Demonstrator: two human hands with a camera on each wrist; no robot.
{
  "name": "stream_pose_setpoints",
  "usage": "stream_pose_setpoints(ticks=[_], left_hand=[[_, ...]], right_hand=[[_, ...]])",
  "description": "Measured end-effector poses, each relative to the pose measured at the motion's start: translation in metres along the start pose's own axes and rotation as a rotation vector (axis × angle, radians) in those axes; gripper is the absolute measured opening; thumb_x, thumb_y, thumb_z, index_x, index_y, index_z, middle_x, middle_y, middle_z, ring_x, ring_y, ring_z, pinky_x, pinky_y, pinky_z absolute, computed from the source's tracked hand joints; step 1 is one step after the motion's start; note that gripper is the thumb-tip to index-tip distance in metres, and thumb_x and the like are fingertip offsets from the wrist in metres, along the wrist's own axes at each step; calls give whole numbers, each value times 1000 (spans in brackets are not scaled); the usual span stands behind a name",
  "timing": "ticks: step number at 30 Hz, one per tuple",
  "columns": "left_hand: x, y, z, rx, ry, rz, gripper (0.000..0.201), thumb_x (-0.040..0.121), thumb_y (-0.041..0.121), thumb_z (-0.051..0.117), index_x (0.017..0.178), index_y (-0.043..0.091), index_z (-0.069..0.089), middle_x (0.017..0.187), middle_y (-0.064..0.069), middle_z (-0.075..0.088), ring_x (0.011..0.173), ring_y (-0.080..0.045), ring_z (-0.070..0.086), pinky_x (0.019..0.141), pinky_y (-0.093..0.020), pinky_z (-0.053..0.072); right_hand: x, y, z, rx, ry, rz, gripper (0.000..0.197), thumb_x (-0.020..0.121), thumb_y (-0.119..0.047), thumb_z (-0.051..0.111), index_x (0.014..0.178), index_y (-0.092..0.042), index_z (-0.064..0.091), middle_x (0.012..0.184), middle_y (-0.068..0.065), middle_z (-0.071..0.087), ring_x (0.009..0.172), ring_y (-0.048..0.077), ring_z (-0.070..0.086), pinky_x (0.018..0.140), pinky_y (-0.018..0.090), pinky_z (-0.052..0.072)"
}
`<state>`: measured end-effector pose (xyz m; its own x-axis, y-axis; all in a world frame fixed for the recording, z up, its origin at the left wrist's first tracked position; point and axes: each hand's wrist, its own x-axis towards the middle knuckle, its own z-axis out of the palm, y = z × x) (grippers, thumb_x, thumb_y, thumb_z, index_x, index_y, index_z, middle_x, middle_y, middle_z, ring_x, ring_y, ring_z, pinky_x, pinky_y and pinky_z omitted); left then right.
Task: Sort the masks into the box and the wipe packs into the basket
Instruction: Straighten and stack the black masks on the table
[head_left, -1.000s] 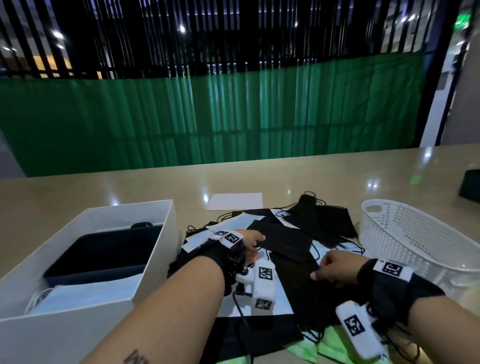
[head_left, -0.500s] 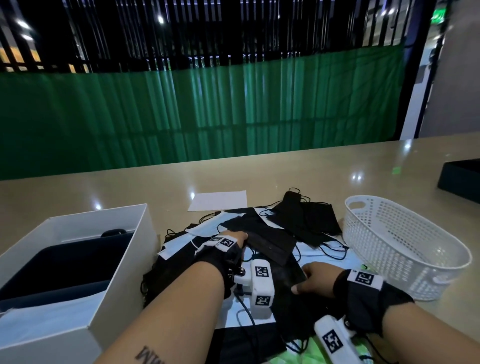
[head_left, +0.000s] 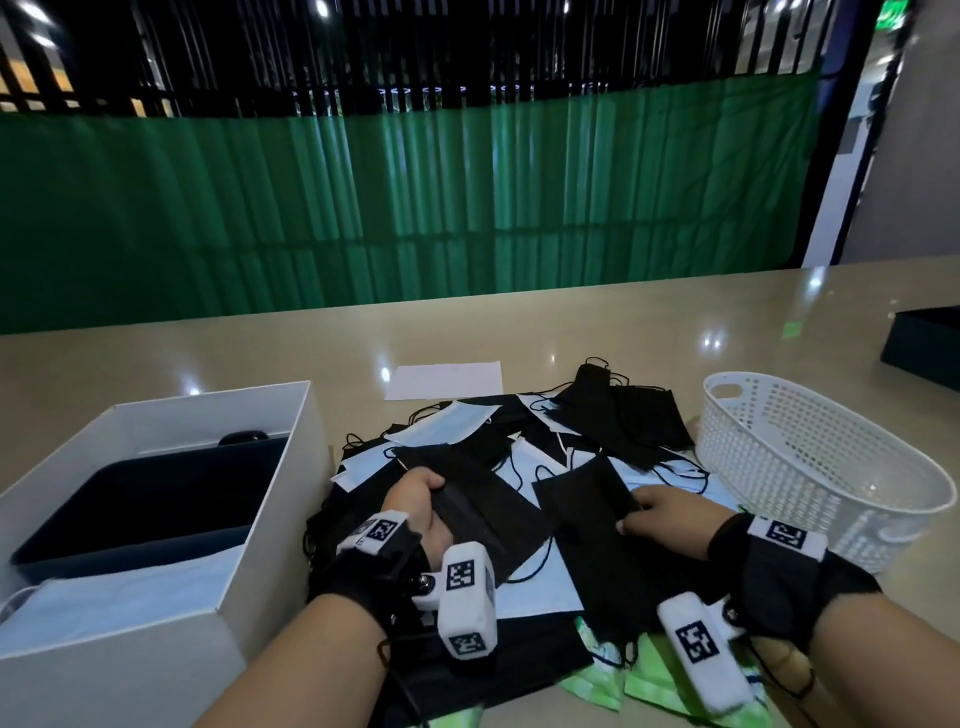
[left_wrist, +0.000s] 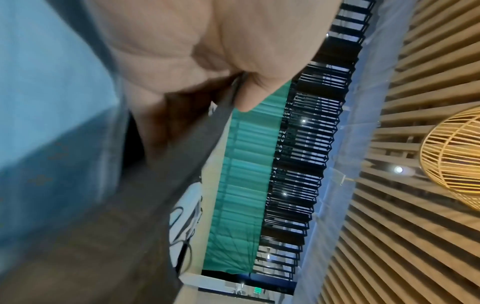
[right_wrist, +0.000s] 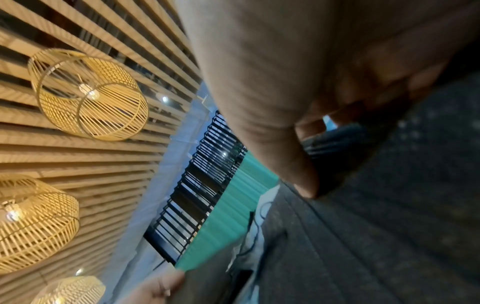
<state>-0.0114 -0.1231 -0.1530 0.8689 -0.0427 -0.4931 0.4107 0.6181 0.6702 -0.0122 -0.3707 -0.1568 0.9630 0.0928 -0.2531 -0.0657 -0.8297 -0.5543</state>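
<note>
Nearest me, my left hand (head_left: 415, 512) pinches a flat black fabric mask (head_left: 483, 514) and my right hand (head_left: 670, 519) pinches another black mask (head_left: 587, 499), both atop the pile. Green wipe packs (head_left: 644, 675) lie under my wrists. Further out, the white cardboard box (head_left: 270, 499) sits left, the white perforated plastic basket (head_left: 810, 452) right.

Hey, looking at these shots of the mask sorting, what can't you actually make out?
- Green wipe packs: head view, mostly covered by black masks and the wrist cameras, so no count.
- White cardboard box: head view, its near end is cut off by the edge.
- Left hand fingertips: hidden under a black mask; left wrist view blurred.
- Right hand grip: right wrist view blurred.
</note>
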Motion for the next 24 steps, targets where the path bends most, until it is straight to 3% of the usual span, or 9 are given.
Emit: stream_pose_setpoints(ticks=[4,7,10,13,16,18,20,22,24], left_hand=[[2,-5,-6,5,-6,14,37,91,10,31,112,-6,56,109,-27,63,97,-38,60,77,-48,46],[10,-10,-12,6,21,19,43,91,8,31,127,-7,49,122,-28,59,111,-40,56,85,-50,44],[5,-11,-13,-13,-34,-13,41,96,15,32,126,-7,51,119,-27,60,103,-39,58,80,-51,43],[1,-8,-12,-15,-82,-42,47,101,30,35,127,-4,53,123,-25,58,102,-38,58,85,-49,41],[2,-7,-15,-47,-149,-83,63,98,53,30,128,3,54,125,-24,58,113,-38,55,82,-50,44],[5,-7,-18,-54,-191,-82,74,93,64,24,120,5,59,113,-24,65,105,-37,59,79,-48,46],[7,-8,-19,-1,-221,-77,78,90,69,22,105,4,64,97,-24,70,93,-35,64,74,-46,48],[4,-9,-18,54,-269,-84,70,92,63,31,103,2,64,95,-24,71,83,-34,70,73,-44,51],[5,-10,-18,89,-283,-67,49,96,38,44,112,-5,61,95,-25,70,76,-32,71,66,-42,57]], right_hand=[[-11,-11,-23,268,237,-39,11,84,-11,56,75,-9,61,72,6,60,73,22,59,63,26,41],[-18,-27,-41,507,385,-132,6,81,-5,57,84,0,58,72,12,57,65,22,54,58,26,40],[-18,-46,-47,867,346,-258,11,82,0,55,90,-6,51,73,13,54,61,22,53,53,22,45],[-12,-67,-37,1076,205,-347,21,88,9,47,86,-11,50,75,11,63,63,21,61,59,29,54],[-4,-84,-15,1015,89,-344,23,88,13,46,86,-10,51,73,8,64,56,13,63,55,24,55],[6,-87,6,854,40,-270,23,88,10,51,82,-11,51,71,7,60,53,10,60,55,22,52],[19,-83,25,648,3,-198,22,88,3,57,79,-16,52,72,7,60,58,15,58,63,28,52],[30,-78,38,426,7,-177,20,87,-7,62,77,-22,53,76,5,61,67,21,59,73,34,52],[34,-75,42,343,12,-180,19,86,-12,63,77,-25,52,77,1,62,69,19,60,75,33,52]])
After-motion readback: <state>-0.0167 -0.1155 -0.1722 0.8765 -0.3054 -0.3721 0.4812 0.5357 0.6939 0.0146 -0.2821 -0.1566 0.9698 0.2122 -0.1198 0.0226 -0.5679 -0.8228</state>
